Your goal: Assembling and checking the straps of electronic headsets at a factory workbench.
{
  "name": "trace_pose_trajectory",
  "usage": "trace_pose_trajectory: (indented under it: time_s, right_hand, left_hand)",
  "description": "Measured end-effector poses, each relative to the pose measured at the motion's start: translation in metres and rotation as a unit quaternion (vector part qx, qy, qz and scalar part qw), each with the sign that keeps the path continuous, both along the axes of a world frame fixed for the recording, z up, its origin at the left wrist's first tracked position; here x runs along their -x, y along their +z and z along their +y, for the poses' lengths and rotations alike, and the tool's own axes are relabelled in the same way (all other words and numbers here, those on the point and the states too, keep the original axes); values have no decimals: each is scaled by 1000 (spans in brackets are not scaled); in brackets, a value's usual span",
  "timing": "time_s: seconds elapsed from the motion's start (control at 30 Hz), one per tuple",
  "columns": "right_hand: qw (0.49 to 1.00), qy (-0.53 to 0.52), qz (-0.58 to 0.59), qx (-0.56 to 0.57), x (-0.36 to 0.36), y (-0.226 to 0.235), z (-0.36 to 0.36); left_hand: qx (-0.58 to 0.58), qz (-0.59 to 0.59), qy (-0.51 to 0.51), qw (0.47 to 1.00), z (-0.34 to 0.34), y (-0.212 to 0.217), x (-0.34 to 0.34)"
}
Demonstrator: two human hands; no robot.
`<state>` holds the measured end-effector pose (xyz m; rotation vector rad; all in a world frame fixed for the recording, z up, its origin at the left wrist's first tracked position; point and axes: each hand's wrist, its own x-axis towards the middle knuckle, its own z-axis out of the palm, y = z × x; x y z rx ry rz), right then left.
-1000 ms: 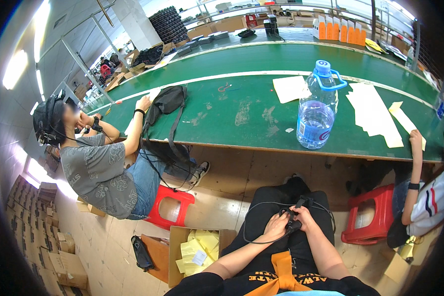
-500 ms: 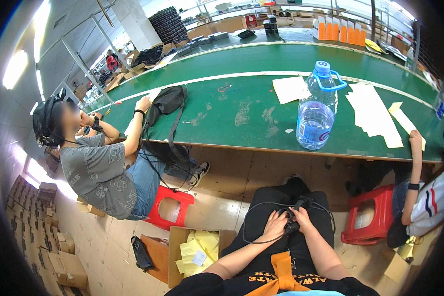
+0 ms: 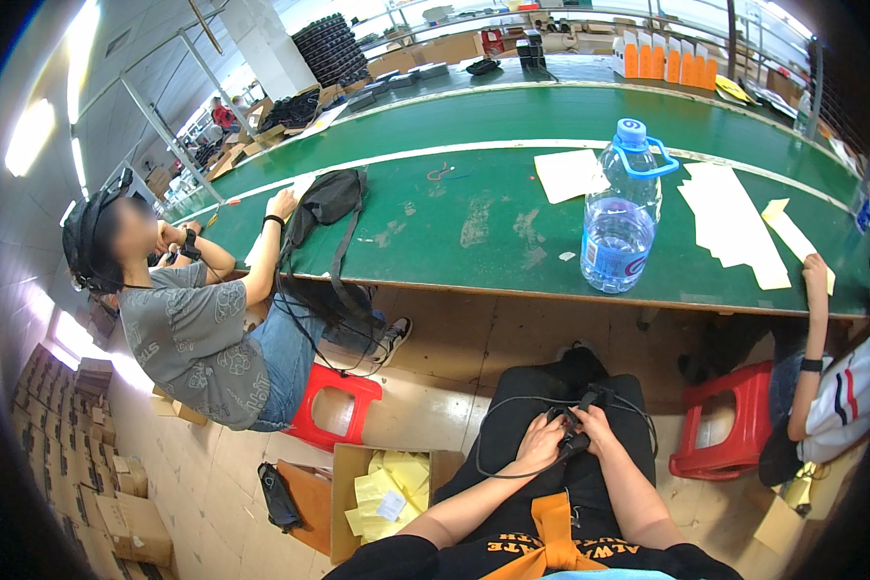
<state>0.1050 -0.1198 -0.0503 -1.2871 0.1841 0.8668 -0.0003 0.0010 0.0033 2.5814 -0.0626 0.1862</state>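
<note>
Your left hand [image 3: 541, 443] and right hand [image 3: 597, 428] sit together on your lap, over black trousers. Both are closed around a small black device [image 3: 572, 442] between them; fingers curled in on it, thumbs on top. Exact finger gaps too small to tell. A thin black cable [image 3: 498, 472] loops from the device out over your left thigh and back up toward your knees.

Device is low centre in view, well short of the green table [image 3: 474, 227], which runs across in front of you.

On the table: big clear water bottle [image 3: 621, 213] with blue cap and handle, upright, near the front edge, ahead of your right hand. White paper sheet [image 3: 568, 174] just behind-left of it. Row of pale paper strips [image 3: 735, 217] to its right. Black bag [image 3: 331, 198] on the left part, strap hanging over the edge.

Person in a grey T-shirt [image 3: 188, 333] sits on a red stool [image 3: 333, 406] at your left, wearing a head rig, one arm up on the table. Second red stool [image 3: 730, 425] on your right, next to another person's arm [image 3: 814, 348] reaching up to the table edge.

Floor left of your legs: open cardboard box [image 3: 382, 498] with yellow sheets inside. Orange cartons [image 3: 667, 58] at the far table edge.
</note>
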Motion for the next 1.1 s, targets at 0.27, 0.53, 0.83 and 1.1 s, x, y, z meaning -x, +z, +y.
trace_pose_trajectory:
  time_s: [0.27,0.53,0.83,1.1]
  right_hand:
    - [992,88,-71,59,-4,5,-6]
    - [980,113,-123,108,-3,-1,-6]
    - [984,62,-118,120,0,-10,-4]
    - [989,19,-114,95,4,-6,0]
  left_hand:
    - [-153,12,-17,988,-5,5,1]
    - [-166,14,-21,986,-5,6,1]
    - [-125,7,-29,992,-3,8,2]
    - [-54,-38,-9,998,-3,14,3]
